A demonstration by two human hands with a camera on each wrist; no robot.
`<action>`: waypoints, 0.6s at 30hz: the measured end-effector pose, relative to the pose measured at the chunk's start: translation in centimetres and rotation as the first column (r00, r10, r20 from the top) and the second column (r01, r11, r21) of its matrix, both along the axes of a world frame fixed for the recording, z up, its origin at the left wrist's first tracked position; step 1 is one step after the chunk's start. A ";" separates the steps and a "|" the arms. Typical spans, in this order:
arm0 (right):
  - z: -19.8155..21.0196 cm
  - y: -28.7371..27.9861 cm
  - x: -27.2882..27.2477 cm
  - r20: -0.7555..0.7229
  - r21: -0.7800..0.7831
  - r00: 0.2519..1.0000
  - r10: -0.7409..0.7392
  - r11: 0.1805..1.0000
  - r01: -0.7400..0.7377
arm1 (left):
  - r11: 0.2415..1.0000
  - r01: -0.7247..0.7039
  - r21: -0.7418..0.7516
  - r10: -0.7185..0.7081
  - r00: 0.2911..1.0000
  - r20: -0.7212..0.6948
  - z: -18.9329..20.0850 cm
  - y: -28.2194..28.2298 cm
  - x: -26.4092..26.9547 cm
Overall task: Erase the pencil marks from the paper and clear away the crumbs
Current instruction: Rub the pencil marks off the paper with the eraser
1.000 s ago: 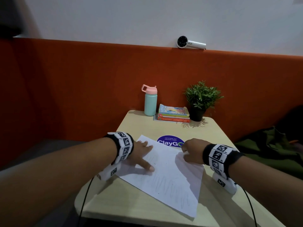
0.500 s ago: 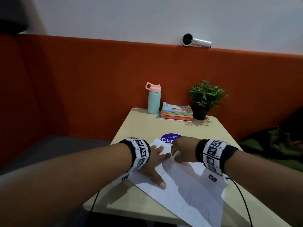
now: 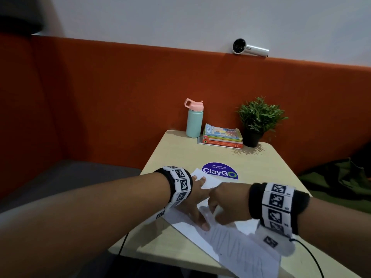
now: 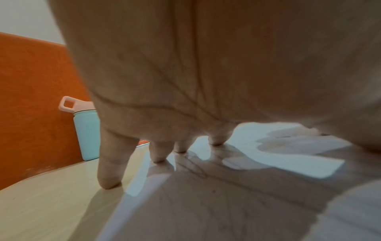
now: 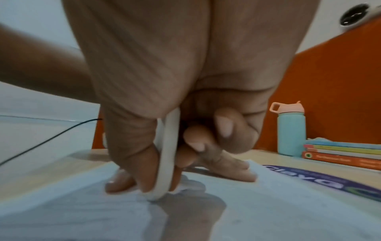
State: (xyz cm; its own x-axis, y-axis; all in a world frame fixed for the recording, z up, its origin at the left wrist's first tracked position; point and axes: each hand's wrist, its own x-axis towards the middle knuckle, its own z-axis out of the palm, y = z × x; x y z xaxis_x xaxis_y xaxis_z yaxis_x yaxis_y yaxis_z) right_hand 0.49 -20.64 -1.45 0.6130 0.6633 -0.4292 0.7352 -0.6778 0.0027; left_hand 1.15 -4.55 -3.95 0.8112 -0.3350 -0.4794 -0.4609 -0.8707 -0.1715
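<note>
A white sheet of paper point(image 3: 239, 251) with faint pencil scribbles lies slanted on the beige table point(image 3: 180, 157). My left hand point(image 3: 197, 199) lies flat with spread, straight fingers, pressing the paper's upper left part; its fingertips point(image 4: 157, 156) touch the sheet. My right hand point(image 3: 224, 203) pinches a thin white eraser point(image 5: 168, 156) between thumb and fingers, with its lower end on the paper point(image 5: 257, 203) beside the left hand. The eraser is hidden under the hand in the head view.
At the table's far edge stand a mint bottle with a pink lid point(image 3: 194, 119), a stack of books point(image 3: 221, 136) and a potted plant point(image 3: 257, 121). A purple ClayGo sticker point(image 3: 219, 171) lies past the paper. Orange seat backs surround the table.
My right hand has moved left across the paper until it meets the left hand. The left hand has stayed pressed on the sheet. The head view has shifted.
</note>
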 end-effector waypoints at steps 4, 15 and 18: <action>1.1 -1.2 3.0 0.120 -0.003 0.988 -0.099 0.995 0.100 | 1.000 -0.006 0.029 0.006 1.000 -0.007 -0.2 0.1 0.4; 1.3 -0.8 3.4 0.134 -0.017 0.982 -0.134 0.990 0.138 | 1.000 -0.005 0.013 0.005 1.000 -0.002 -0.5 0.4 0.5; 0.6 0.5 0.2 0.051 -0.049 0.998 -0.038 0.998 0.041 | 1.000 0.005 -0.003 -0.005 1.000 0.015 -0.5 0.3 0.4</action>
State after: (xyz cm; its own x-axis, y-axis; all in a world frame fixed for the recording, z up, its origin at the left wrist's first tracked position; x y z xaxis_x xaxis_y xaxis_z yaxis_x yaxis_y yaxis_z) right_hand 0.74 -20.18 -0.82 0.6602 0.6163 -0.4293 0.7058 -0.7046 0.0738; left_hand 1.52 -4.23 -4.45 0.8165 -0.3409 -0.4659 -0.4628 -0.8689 -0.1755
